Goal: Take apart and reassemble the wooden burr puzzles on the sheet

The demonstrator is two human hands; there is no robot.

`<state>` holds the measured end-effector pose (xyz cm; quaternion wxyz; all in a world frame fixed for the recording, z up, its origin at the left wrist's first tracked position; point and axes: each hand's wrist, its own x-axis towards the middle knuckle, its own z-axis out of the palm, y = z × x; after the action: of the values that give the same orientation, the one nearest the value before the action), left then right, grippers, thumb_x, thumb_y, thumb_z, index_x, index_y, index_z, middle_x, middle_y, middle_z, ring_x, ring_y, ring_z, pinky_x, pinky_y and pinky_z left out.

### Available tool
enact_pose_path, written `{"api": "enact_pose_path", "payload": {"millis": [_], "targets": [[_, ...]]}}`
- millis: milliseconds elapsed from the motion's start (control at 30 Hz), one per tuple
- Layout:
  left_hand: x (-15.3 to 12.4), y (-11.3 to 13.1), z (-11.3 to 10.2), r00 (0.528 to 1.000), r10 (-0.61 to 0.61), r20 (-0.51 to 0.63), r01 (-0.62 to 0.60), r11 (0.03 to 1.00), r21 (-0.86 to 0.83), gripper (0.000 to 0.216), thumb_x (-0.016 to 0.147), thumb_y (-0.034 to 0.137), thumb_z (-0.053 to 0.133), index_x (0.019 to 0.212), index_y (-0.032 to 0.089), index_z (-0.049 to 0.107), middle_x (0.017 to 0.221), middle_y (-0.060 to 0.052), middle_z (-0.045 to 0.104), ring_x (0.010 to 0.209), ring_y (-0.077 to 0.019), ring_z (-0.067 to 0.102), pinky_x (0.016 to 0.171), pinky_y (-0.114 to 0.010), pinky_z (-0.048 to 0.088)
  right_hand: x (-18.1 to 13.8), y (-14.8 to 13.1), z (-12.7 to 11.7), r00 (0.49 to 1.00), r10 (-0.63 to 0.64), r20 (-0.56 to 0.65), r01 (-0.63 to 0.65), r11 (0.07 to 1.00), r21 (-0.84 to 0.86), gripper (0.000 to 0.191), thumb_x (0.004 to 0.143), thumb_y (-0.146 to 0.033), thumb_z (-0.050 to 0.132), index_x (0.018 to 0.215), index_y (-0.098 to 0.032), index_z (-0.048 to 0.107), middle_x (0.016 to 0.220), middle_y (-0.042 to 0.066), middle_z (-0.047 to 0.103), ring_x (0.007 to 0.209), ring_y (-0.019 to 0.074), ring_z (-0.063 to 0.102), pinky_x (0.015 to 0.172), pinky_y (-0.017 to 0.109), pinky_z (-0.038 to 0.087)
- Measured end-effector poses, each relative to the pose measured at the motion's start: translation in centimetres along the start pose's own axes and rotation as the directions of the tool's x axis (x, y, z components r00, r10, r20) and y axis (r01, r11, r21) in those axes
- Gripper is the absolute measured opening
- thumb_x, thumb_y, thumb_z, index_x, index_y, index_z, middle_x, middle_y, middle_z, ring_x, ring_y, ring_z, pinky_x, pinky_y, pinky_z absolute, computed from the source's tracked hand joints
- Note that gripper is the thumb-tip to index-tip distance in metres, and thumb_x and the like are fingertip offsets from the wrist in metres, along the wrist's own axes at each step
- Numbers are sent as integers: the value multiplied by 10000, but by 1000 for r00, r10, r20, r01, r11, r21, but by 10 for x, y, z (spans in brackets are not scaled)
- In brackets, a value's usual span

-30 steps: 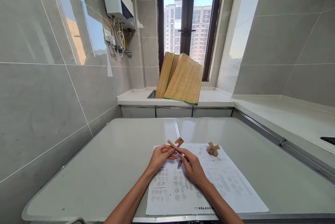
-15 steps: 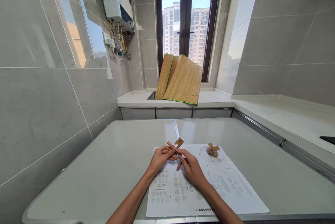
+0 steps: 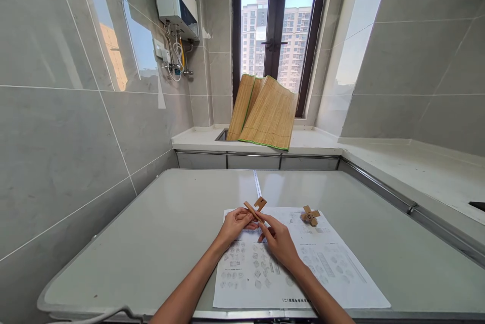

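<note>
Over the printed sheet (image 3: 261, 291), my two hands meet around small brown wooden puzzle pieces. My left hand (image 3: 235, 224) is closed, its thumb and fingers pinching a notched wooden piece (image 3: 260, 203) whose dark-marked end sticks up to the right. A narrow wooden stick (image 3: 250, 207) crosses in front of it, slanting down to the fingertips of my right hand (image 3: 279, 241), which pinch it. Fingers hide where the two pieces meet, so I cannot tell whether they are joined. To the right, a cross-shaped wooden puzzle assembly (image 3: 310, 216) rests on the sheet.
The sheet lies on a pale folding table (image 3: 132, 243) with a centre seam. Behind it, a bamboo mat (image 3: 269, 114) leans on the white counter (image 3: 303, 138) below the window. A cable (image 3: 109, 314) shows at the front left edge. Tiled walls stand on both sides.
The view has shifted slightly, and a cable now shows at the front left. The narrow stick has turned a little, with more of it showing between my hands. Both hands keep their grip.
</note>
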<state>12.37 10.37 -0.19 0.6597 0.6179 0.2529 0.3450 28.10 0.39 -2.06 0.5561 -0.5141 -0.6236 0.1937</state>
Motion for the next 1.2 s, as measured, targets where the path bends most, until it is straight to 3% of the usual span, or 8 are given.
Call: {"api": "enact_pose_path", "payload": {"millis": [567, 767, 867, 1000, 1200], "targets": [[2, 2, 0, 998, 59, 20, -60, 997, 58, 454, 781, 548, 779, 969, 143, 695, 898, -104, 763, 705, -199, 724, 714, -320, 586, -2, -1, -3, 1000, -13, 26, 14, 999, -43, 408, 1023, -381, 424, 1396, -299, 571, 1279, 93, 669, 612, 148, 681, 608, 315, 589], [9, 4, -13, 979, 76, -191, -87, 995, -50, 461, 754, 521, 814, 960, 136, 665, 880, -103, 754, 718, -189, 715, 704, -304, 580, -4, 6, -1, 999, -13, -42, 7, 989, -148, 535, 996, -381, 475, 1515, -303, 370, 1264, 89, 652, 688, 158, 672, 622, 307, 577], [12, 0, -26, 941, 82, -329, -113, 991, -77, 440, 785, 534, 779, 953, 157, 628, 941, -89, 741, 685, -149, 697, 644, -267, 572, -6, 13, 0, 998, 7, -59, -18, 980, -199, 430, 996, -363, 470, 1417, -278, 463, 1223, 80, 663, 752, 177, 678, 641, 316, 571], [15, -5, -37, 877, 90, -471, -155, 983, -100, 447, 781, 560, 760, 941, 179, 587, 993, -71, 720, 651, -111, 660, 542, -209, 521, -2, 19, 4, 999, -18, 51, 33, 950, -312, 237, 993, -289, 445, 1171, -271, 600, 1158, 60, 669, 848, 205, 687, 706, 343, 568], [16, -6, -38, 861, 125, -494, -192, 978, -86, 481, 750, 596, 757, 904, 181, 569, 952, -62, 723, 606, -103, 639, 493, -195, 486, 34, 24, 25, 968, -137, 209, 220, 865, -451, 333, 946, -174, 488, 1268, -225, 556, 1272, 103, 639, 1165, 270, 586, 985, 424, 492]]}}
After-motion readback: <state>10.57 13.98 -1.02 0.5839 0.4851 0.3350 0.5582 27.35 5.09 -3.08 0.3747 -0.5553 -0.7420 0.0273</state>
